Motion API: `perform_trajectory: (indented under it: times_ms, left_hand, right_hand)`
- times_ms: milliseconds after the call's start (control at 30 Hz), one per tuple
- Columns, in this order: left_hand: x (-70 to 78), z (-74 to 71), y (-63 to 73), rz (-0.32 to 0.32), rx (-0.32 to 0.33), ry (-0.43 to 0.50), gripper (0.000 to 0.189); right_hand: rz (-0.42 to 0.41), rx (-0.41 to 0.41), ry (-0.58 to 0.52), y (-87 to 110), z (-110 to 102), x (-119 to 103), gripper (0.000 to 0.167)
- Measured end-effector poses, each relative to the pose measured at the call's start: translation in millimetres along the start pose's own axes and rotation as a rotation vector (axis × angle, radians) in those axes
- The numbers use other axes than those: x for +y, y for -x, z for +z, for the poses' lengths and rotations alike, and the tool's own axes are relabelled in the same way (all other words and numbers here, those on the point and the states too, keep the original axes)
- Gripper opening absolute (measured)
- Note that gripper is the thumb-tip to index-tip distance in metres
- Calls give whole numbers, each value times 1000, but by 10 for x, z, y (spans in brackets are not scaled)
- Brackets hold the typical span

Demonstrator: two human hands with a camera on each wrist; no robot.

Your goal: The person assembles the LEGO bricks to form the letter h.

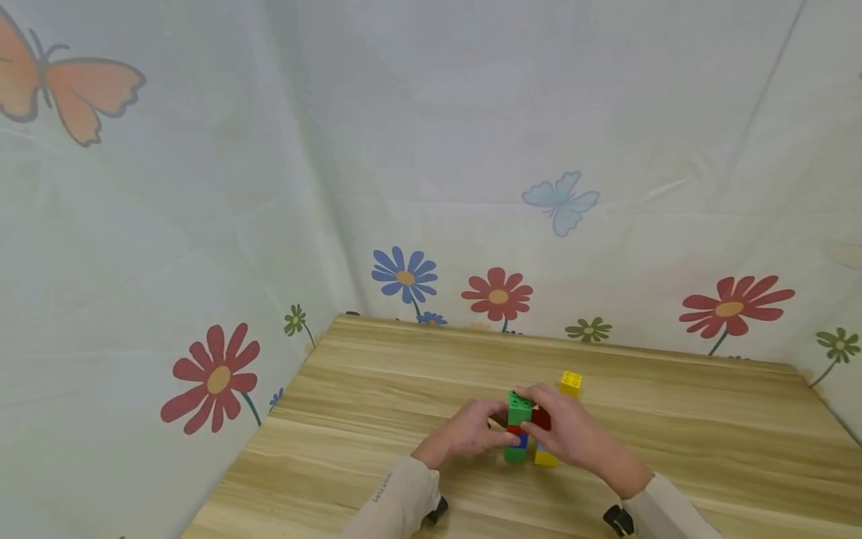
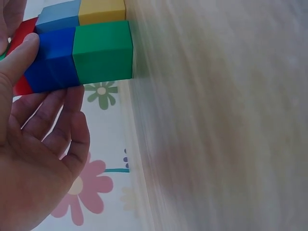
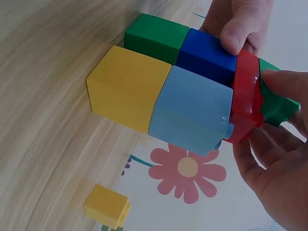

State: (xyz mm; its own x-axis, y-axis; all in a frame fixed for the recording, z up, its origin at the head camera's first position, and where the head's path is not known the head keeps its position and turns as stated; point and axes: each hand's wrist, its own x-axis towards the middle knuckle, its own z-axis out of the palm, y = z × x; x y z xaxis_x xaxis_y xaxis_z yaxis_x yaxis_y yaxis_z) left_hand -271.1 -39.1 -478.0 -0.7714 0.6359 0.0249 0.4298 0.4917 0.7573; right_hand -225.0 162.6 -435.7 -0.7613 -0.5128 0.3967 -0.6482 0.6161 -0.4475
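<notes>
A column of toy building blocks stands on the table, with a green block (image 2: pixel 103 52) at the bottom, a blue block (image 2: pixel 53 60) above it, then a red block (image 3: pixel 245 89). My left hand (image 1: pixel 468 430) pinches the column at the blue block, thumb on the near face and fingers behind. At the top, my right hand (image 1: pixel 572 430) holds another green block (image 1: pixel 520 408) between thumb and fingers, close against the red one. Right beside the column, a light blue block (image 3: pixel 190 108) sits on a yellow block (image 3: pixel 127 86); the red block reaches over toward it.
A separate small yellow block (image 1: pixel 570 384) stands farther back on the wooden table (image 1: pixel 377 382), beyond my right hand. Behind the table hangs a pale cloth (image 1: pixel 438 135) printed with flowers and butterflies.
</notes>
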Motion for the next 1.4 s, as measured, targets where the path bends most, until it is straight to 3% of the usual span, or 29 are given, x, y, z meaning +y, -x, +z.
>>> perform_trajectory:
  times_ms: [533, 967, 1400]
  left_hand:
    - [41, -20, 38, -12, 36, 25, 28]
    - [150, -118, 49, 14, 70, 68, 31]
    - [152, -102, 48, -15, 79, 111, 28]
  right_hand:
    - [-34, 22, 5, 85, 11, 113, 65]
    - [-5, 97, 13, 173, -229, 239, 44]
    - [222, 129, 43, 185, -285, 645, 36]
